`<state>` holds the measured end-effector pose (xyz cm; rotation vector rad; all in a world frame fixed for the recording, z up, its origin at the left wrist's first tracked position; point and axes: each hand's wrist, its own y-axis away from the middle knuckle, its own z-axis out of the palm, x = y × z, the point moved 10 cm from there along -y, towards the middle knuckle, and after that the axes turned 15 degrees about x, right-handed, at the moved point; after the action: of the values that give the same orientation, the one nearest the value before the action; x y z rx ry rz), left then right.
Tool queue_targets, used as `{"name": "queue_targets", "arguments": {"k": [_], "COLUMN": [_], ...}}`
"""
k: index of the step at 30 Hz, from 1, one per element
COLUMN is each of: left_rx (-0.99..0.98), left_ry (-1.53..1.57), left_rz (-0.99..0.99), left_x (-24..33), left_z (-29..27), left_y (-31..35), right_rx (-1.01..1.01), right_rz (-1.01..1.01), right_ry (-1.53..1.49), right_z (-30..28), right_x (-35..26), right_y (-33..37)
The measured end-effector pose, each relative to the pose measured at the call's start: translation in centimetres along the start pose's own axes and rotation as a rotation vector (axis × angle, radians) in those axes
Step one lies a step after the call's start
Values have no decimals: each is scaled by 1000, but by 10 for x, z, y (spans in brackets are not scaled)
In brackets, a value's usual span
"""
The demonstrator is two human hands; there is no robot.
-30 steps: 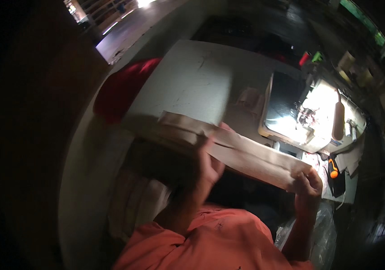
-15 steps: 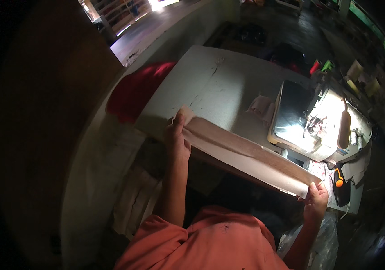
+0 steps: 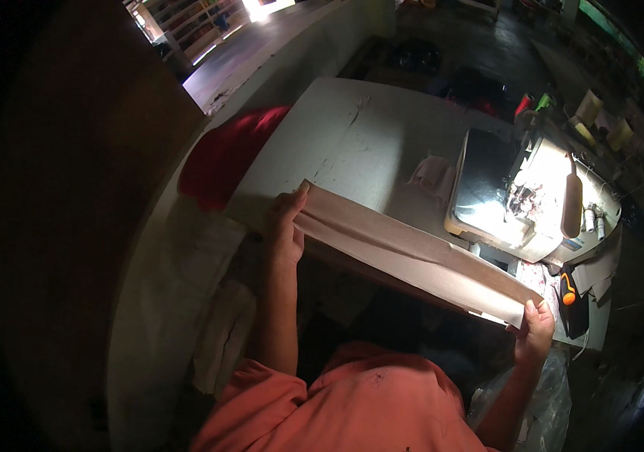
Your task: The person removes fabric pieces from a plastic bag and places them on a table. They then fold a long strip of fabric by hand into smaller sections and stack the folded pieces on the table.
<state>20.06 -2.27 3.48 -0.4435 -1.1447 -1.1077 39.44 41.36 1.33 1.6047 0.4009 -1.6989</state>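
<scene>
A long strip of beige fabric (image 3: 405, 252) stretches between my two hands over the near edge of the pale table (image 3: 337, 128). My left hand (image 3: 286, 218) grips its left end, the thumb lying on top. At the other end, my right hand (image 3: 537, 325) pinches the corner between thumb and fingers. A lengthwise crease runs along the strip, which slopes down toward the right. Just beyond its right half stands a brightly lit sewing machine (image 3: 540, 196) with a dark, glossy plate (image 3: 486, 177).
A crumpled pinkish cloth (image 3: 433, 175) lies left of the machine. Red fabric (image 3: 235, 154) hangs at the table's left side. An orange-and-black tool (image 3: 569, 298) rests by my right hand. Thread cones (image 3: 589, 107) stand behind the machine, and a clear plastic bag (image 3: 544, 395) is below.
My hands have moved slightly apart, the left one leftward and the right one rightward. The strip is drawn out straighter, and its folded-over left end now lies flatter.
</scene>
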Motion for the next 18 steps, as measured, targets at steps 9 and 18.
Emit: {"name": "queue_targets", "arguments": {"k": [9, 18], "left_rx": [-12, -307], "left_ry": [33, -589], "left_rz": [-86, 349], "left_x": [-11, 10], "left_z": [8, 95], "left_y": [1, 94], "right_rx": [-22, -115], "right_rz": [51, 32], "right_ry": [27, 190], "right_z": [4, 51], "right_x": [4, -9], "right_y": [6, 17]}}
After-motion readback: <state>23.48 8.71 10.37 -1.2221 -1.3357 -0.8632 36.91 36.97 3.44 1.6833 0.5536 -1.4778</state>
